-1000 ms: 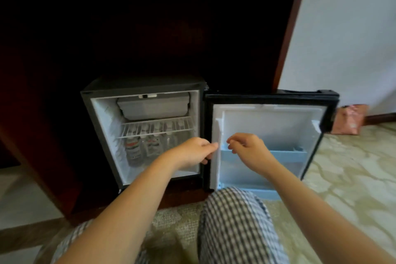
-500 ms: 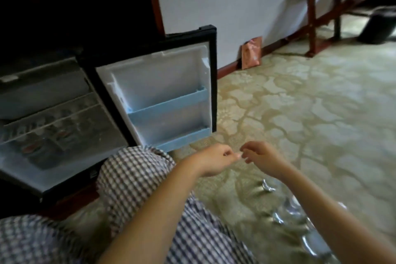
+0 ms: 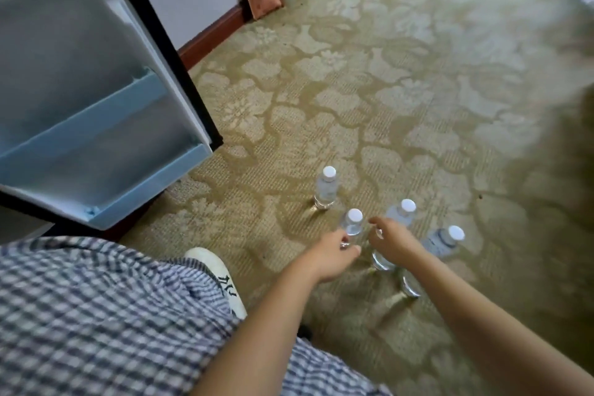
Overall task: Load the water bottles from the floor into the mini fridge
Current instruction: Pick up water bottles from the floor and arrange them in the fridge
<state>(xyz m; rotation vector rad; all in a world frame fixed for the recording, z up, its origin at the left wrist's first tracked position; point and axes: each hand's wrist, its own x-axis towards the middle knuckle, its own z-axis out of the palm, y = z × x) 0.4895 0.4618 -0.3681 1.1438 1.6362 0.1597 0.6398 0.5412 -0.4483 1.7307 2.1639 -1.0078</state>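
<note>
Carpet (image 3: 418, 90), soft pile, patterned; four water bottles (image 3: 326, 186) upright on it, right of open fridge door (image 3: 96, 90). Left hand (image 3: 331, 255) fingers curl about nearest bottle (image 3: 352, 224), closure unclear; right hand (image 3: 390, 239) half-spread at second bottle (image 3: 405, 210), grip unclear. Risk: bottles crowded, a knuckle could tip a neighbour

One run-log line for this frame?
reach | left hand: at near bottle, grip unclear | right hand: over middle bottle, grip unclear | fridge door: open

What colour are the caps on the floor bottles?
White caps on all four, clearest in the head view.
</note>
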